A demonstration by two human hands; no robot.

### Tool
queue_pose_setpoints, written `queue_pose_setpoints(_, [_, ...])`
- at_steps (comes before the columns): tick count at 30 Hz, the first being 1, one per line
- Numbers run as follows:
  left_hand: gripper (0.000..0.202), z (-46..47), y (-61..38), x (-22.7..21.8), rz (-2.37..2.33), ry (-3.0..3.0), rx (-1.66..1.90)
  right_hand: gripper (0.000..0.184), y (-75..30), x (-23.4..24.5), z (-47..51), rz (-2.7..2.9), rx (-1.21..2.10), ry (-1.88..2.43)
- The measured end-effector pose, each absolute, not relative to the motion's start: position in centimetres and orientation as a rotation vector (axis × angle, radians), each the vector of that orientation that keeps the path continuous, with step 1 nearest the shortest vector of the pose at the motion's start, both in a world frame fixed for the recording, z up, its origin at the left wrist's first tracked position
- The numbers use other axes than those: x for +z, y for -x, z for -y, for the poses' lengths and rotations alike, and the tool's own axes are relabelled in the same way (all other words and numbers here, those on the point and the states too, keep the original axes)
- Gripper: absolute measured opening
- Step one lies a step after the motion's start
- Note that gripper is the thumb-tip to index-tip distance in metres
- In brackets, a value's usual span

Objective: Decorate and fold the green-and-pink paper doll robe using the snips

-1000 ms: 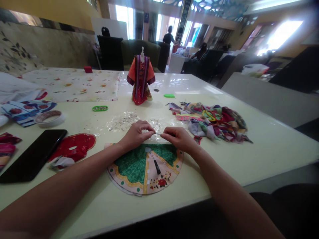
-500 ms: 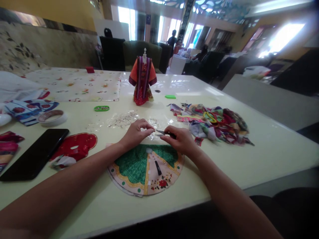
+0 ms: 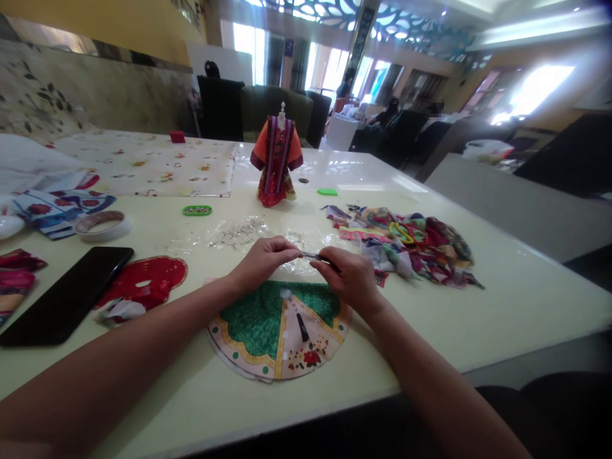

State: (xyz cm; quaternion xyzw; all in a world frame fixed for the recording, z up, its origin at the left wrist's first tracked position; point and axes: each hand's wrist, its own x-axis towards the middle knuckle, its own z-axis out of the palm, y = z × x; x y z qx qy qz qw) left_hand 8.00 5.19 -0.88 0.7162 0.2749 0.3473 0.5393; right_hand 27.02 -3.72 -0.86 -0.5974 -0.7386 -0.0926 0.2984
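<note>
Head view: at frame centre, right hand (image 3: 348, 274) pinches a thin tool (image 3: 310, 255); left hand (image 3: 266, 260) has fingertips pressed together at its tip, content unclear; left of centre, green tray (image 3: 197, 210) contains small bits

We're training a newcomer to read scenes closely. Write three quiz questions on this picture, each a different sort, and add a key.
1. True or false: the black phone lies to the left of the green half-round cloth.
2. Multiple choice: what does the right hand grip?
A) a white ring-shaped roll
B) a slim, dark-handled tool
C) a small red block
3. Fill in the blank: in this view, the pile of fabric scraps lies to the ____ of the dressed figure.

Key:
1. True
2. B
3. right
</note>
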Motion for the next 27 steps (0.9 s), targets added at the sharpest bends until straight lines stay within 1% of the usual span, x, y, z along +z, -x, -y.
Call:
queue_pose_setpoints(7, [0.018, -4.81, -8.18, -0.72, -0.650, -1.460, 0.732, 0.031, -27.07, -0.94, 3.72, 1.940, -0.310, 1.490])
queue_pose_setpoints(18, [0.018, -4.66, -8.18, -0.86, -0.646, -1.396, 0.708, 0.029, -27.20, -0.62, 3.92, 1.939, -0.216, 1.489])
queue_pose_setpoints(27, [0.018, -4.58, -8.18, -0.49, -0.626, -1.455, 0.719, 0.028, -27.06, -0.63, 3.86, 1.882, -0.035, 1.515])
